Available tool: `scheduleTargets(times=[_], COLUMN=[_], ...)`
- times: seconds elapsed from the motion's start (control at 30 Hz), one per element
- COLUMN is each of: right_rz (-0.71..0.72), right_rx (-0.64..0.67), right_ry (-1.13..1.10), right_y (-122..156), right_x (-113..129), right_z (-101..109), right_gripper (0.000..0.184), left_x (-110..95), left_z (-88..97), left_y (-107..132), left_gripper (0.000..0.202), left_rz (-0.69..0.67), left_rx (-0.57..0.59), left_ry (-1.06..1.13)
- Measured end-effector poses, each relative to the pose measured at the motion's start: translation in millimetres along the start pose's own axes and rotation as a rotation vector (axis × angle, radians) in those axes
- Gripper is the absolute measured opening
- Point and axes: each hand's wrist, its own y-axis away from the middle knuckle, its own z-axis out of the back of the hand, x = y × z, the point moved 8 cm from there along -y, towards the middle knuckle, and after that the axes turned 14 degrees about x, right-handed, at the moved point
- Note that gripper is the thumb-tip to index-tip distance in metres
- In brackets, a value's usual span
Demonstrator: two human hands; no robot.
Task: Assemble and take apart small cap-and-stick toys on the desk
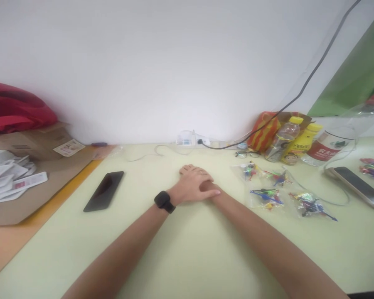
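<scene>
A pale yellow-green table (pixel 187 253) runs up to a bare white wall (pixel 174 62), and both forearms stretch out over its middle. The left hand (pixel 193 185), with a black watch (pixel 164 202) at its wrist, lies flat with fingers pressed together on top of the right hand (pixel 206 186). The left holds nothing. The right is mostly covered, so I cannot tell how its fingers lie. Nearest the hands, at 3 o'clock and apart from them, sit small clear bags (pixel 268 193) of colourful bits. At 9 o'clock a black phone (pixel 103 191) lies face up. Towards 2 o'clock bottles (pixel 285 139) lie and lean against the wall, with a silver phone (pixel 358 187) further right. A dark cable (pixel 314 70) slants down the wall beside a green sheet (pixel 355 79). At 10 o'clock there is a cardboard box (pixel 31 141) under a red bag (pixel 15 108), with white packets (pixel 6 178) in front of it.
</scene>
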Motion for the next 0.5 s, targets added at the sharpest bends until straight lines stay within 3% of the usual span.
scheduleTargets(times=[0.1, 0.17, 0.27, 0.33, 0.4, 0.5], right_rz=[-0.018, -0.046, -0.115, -0.137, -0.139, -0.138], right_rx=[0.001, 0.004, 0.001, -0.006, -0.012, -0.015], right_ry=[-0.006, -0.008, -0.002, 0.004, 0.004, -0.007], right_y=[-11.3, -21.2, -35.3, -40.9, -42.5, -40.3], right_x=[-3.5, -7.2, -15.1, -18.2, -19.5, -20.6], right_z=[-6.9, -12.0, -18.9, -23.1, -26.9, -30.7], right_gripper=[0.018, 0.018, 0.017, 0.017, 0.017, 0.018], left_x=[-25.2, -52.3, -103.4, -143.5, -179.1, -196.2], left_z=[-17.5, -33.3, -60.2, -77.2, -89.8, -97.4], left_y=[-5.2, -8.4, -7.3, -0.4, 10.0, 15.6], left_gripper=[0.051, 0.054, 0.056, 0.056, 0.041, 0.035], left_rz=[-0.052, -0.114, -0.211, -0.344, -0.503, -0.592], left_rx=[0.039, 0.072, 0.101, 0.101, 0.076, 0.070], left_ry=[-0.068, -0.100, -0.131, -0.128, -0.183, -0.220])
